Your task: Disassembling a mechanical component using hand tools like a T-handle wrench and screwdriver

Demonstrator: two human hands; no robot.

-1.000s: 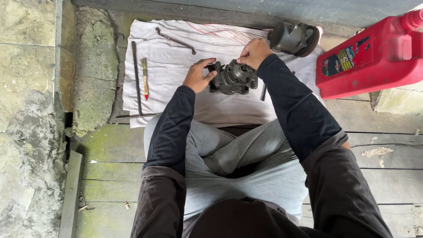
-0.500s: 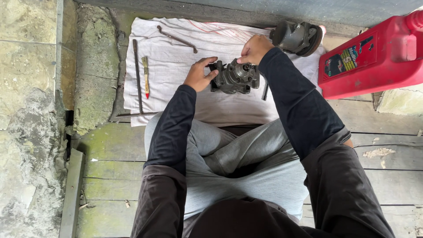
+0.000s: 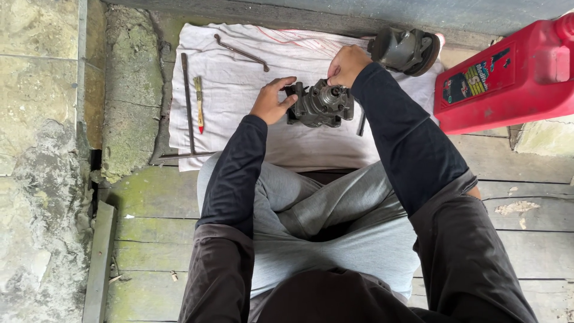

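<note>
Weathered wooden floor planks are running beside a mossy stone edge, and a white cloth (image 3: 239,78) is lying spread over them. On the cloth's middle a greasy metal engine part (image 3: 320,104) is sitting. The left hand (image 3: 272,101) is gripping its left side, fingers (image 3: 286,82) curled around it. The right hand (image 3: 347,64) is pressing down at its top rear edge, fingers bent and hidden behind the knuckles, so their grasp is unclear. A red jug (image 3: 514,78) is being cut off at the frame's right
</note>
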